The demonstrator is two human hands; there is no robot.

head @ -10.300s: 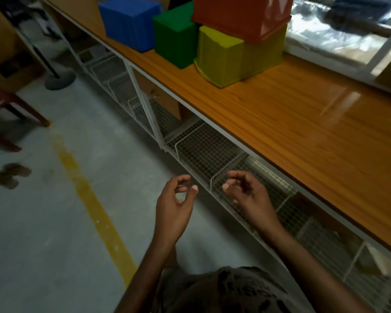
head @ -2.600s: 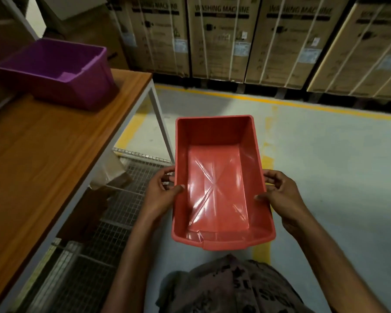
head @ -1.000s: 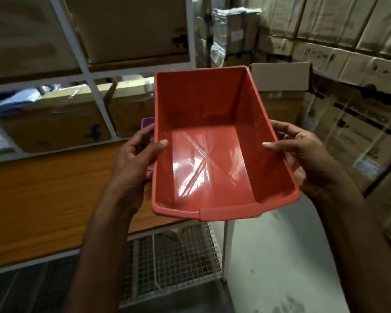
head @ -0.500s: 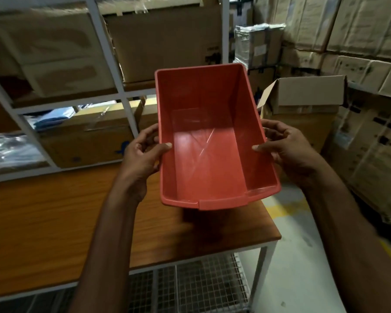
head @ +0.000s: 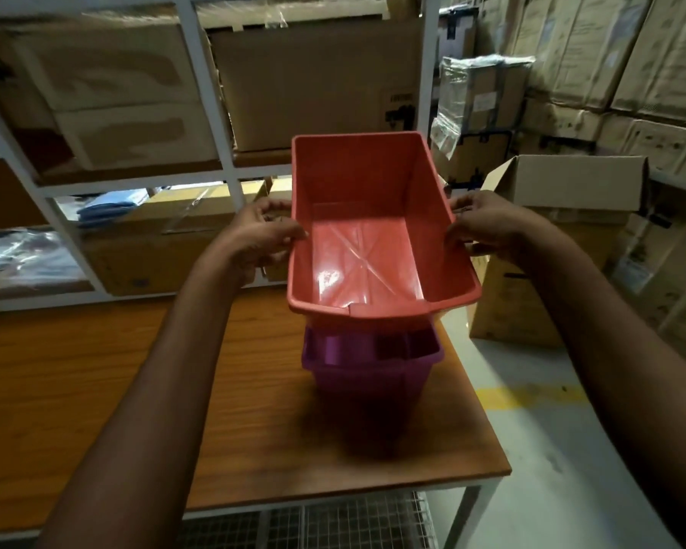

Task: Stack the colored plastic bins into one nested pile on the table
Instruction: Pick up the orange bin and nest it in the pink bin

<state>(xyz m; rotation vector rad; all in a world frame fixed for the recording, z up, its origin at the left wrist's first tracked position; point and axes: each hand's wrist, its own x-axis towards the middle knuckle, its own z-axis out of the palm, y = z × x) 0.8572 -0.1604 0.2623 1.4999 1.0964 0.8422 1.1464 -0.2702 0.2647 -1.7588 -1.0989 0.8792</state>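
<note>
No wording can be read. The cardboard box [head: 313, 85] behind the red bin [head: 365, 263] carries small dark print at its lower right corner, too blurred to make out; the cartons [head: 630, 45] right of the bin likewise.

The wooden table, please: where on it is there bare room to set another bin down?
The table is bare left of the purple bin, from the shelf rack to the near edge. Right of it, only a thin strip. Crowded: left hand and right hand hold the red bin over it.
</note>
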